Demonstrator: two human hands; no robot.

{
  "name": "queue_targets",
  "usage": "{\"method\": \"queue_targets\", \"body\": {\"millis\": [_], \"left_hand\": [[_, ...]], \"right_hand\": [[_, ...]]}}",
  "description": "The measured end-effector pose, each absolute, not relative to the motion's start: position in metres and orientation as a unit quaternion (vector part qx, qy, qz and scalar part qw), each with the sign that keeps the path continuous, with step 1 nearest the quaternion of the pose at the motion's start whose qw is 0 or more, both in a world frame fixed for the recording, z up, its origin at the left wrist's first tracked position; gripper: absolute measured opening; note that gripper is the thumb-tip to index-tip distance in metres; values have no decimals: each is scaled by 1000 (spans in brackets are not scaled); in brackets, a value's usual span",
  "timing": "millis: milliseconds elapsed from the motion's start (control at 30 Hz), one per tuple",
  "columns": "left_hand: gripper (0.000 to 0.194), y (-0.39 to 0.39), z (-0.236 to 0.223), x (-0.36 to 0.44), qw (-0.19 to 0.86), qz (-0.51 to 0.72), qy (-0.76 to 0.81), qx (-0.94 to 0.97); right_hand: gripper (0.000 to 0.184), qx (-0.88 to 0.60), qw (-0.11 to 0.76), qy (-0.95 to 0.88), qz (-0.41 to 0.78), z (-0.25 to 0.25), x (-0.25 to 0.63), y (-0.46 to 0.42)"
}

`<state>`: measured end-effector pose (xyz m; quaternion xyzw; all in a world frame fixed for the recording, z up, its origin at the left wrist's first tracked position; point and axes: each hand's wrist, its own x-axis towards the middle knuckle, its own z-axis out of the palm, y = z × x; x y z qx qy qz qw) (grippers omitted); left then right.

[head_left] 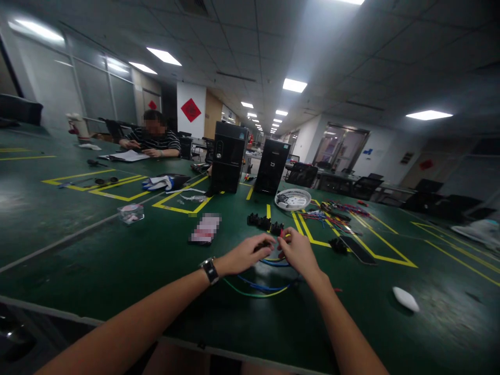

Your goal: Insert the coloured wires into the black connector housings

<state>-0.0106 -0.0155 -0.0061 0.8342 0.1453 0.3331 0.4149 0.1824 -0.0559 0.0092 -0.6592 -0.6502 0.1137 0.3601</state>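
Observation:
My left hand [248,254], with a watch [210,270] on its wrist, is curled round a small dark thing just over the table. Facing it, my right hand [299,252] has its thumb and fingers pinched together beside a bit of red. What the pinch holds is too small and hidden to name. Blue wires [258,286] and a green-yellow wire [250,295] loop beneath both hands. Just beyond the fingertips lie black connector-like blocks [258,221] in a row, and another black block [276,228] close to my right fingers.
Two black computer towers [229,159] stand across the green table [97,265]. A white basket [292,207], bundled wires [344,221] and a dark flat slab [357,250] lie to the right, with a white mouse-like object [405,299] nearer. A blurred phone-like object [205,228] lies left. Another person [160,138] sits opposite.

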Motion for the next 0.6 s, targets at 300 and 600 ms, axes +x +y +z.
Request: {"method": "queue_targets", "body": {"millis": [300, 600], "left_hand": [[38, -41, -9, -2, 117, 160, -18, 980], [40, -31, -7, -5, 412, 285, 103, 859]], "right_hand": [[24, -645, 465, -605, -42, 23, 192, -60], [37, -593, 592, -489, -242, 50, 218, -75]]}}
